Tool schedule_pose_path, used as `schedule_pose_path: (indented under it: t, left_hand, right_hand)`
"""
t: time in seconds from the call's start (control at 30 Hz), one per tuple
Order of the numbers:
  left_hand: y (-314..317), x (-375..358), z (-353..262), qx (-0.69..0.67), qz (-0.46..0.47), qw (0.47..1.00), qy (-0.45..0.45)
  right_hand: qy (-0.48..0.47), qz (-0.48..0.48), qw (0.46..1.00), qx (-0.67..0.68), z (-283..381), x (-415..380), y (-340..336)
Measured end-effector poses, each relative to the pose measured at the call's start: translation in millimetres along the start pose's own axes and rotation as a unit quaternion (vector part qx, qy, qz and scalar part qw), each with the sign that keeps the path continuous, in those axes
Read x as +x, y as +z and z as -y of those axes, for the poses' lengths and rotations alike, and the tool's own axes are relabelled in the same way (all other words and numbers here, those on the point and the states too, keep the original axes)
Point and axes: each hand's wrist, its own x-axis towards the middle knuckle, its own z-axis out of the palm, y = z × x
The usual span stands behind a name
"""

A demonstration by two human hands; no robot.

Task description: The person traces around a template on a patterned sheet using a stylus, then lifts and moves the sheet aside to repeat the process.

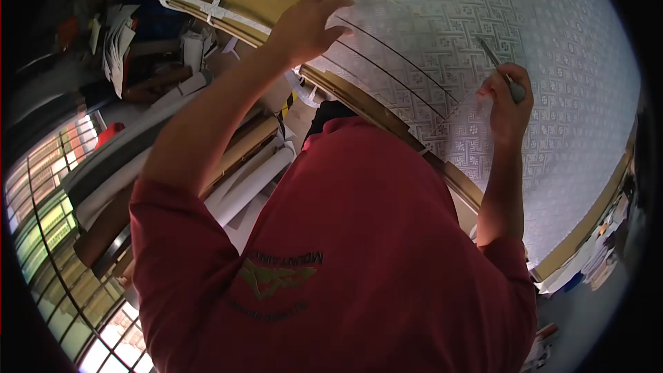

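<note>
A large white sheet with an embossed geometric pattern lies spread over a brown board. My left hand rests on the sheet's near-left edge, fingers spread flat on it and holding nothing. My right hand is closed around a thin grey pen-like tool, its tip down on the sheet. Long dark lines run across the sheet between the two hands; I cannot tell whether they are drawn marks or the edges of a clear ruler. My red shirt fills the lower view.
White paper rolls lie below the board at the left. Stacked papers and boxes clutter the upper left. A gridded window or floor panel shows at the far left. More clutter sits by the board's right end.
</note>
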Motion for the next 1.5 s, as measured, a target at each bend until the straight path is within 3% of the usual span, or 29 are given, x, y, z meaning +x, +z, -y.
schedule_pose_path:
  t: [0.03,0.1,0.13,0.2,0.37,0.43,0.47,0.53,0.67,0.77,0.83,0.87,0.93,1.03,1.17,1.33,1.37,1.43,1.5]
  left_hand:
    - [11,-14,3,-0.062,-0.041,0.997,-0.028]
    - [32,-38,0,-0.051,-0.067,0.995,-0.05]
    - [45,-46,-4,-0.054,-0.051,0.997,-0.027]
    - [68,-56,-9,-0.038,-0.154,0.987,0.001]
    - [74,-47,-13,-0.034,-0.157,0.987,0.008]
    - [75,-41,-15,-0.049,-0.132,0.989,0.048]
    - [75,-37,-23,-0.051,-0.14,0.988,0.045]
    - [81,-29,-43,-0.048,-0.123,0.981,0.141]
    - [89,-26,-67,-0.089,-0.11,0.97,0.197]
    - [80,-24,-60,-0.138,-0.091,0.973,0.161]
    - [63,-25,-40,-0.048,-0.12,0.988,0.082]
    - [54,-25,-29,-0.044,-0.116,0.989,0.086]
    - [41,-20,-12,-0.057,-0.087,0.994,-0.031]
    - [33,-10,-10,-0.087,-0.074,0.991,-0.071]
    - [30,0,-15,-0.034,-0.071,0.995,-0.059]
    - [18,14,-6,-0.168,-0.069,0.958,-0.222]
    - [14,11,-4,-0.16,-0.08,0.956,-0.232]
    - [9,8,0,-0.312,0.039,0.923,-0.221]
    - [8,-3,-7,-0.262,-0.027,0.946,-0.191]
  right_hand:
    - [0.014,-0.011,0.999,0.044,-6,-17,-8]
    - [0.022,-0.048,0.998,0.032,-12,-41,-11]
    - [0.032,-0.054,0.998,0.015,-13,-51,-9]
    - [0.016,-0.08,0.997,0.007,-9,-57,3]
    - [-0.004,-0.089,0.994,-0.056,-1,-51,32]
    - [-0.147,-0.089,0.972,-0.162,-5,-50,44]
    - [-0.152,-0.083,0.971,-0.165,-6,-51,45]
    - [-0.208,-0.067,0.909,-0.355,-8,-57,40]
    - [-0.217,-0.098,0.862,-0.447,-20,-65,24]
    - [-0.234,-0.157,0.813,-0.51,-22,-69,3]
    - [-0.223,-0.174,0.8,-0.53,-26,-72,-9]
    - [-0.22,-0.179,0.801,-0.527,-27,-73,-9]
    - [-0.234,-0.189,0.795,-0.526,-27,-74,-10]
    - [-0.228,-0.2,0.8,-0.518,-33,-73,-8]
    - [-0.226,-0.187,0.818,-0.495,-27,-69,-4]
    - [-0.241,-0.134,0.847,-0.454,-21,-66,-3]
    - [-0.248,-0.125,0.852,-0.444,-22,-67,-3]
    - [-0.264,-0.103,0.843,-0.457,-24,-65,-6]
    - [-0.266,-0.089,0.851,-0.444,-26,-63,-9]
